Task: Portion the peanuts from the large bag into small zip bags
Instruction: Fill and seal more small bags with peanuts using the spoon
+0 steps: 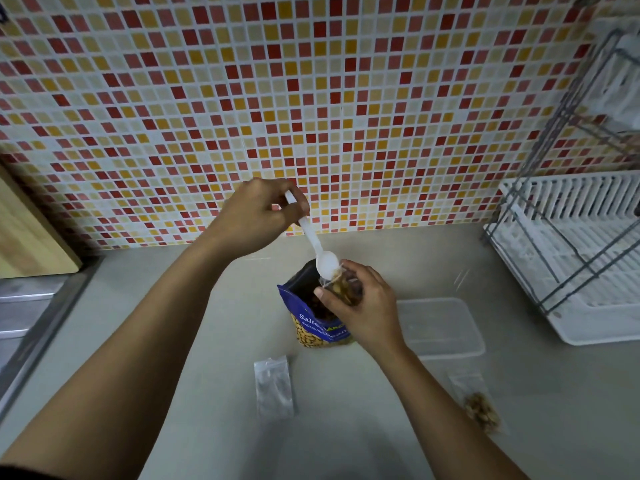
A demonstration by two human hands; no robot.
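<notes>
A blue large peanut bag (313,320) stands open in the middle of the counter. My left hand (258,216) grips the handle of a white plastic spoon (317,245), whose bowl tips into the mouth of a small zip bag (346,287). My right hand (363,306) holds that small bag, partly filled with peanuts, just above the large bag's opening. An empty small zip bag (273,388) lies flat in front of the large bag. Another small zip bag with peanuts (479,403) lies at the right, near my right forearm.
A clear plastic container (441,327) sits to the right of the large bag. A white dish rack (571,258) with a wire frame stands at the far right. A wooden board (27,233) leans at the left above a metal sink edge (38,327). A tiled wall rises behind.
</notes>
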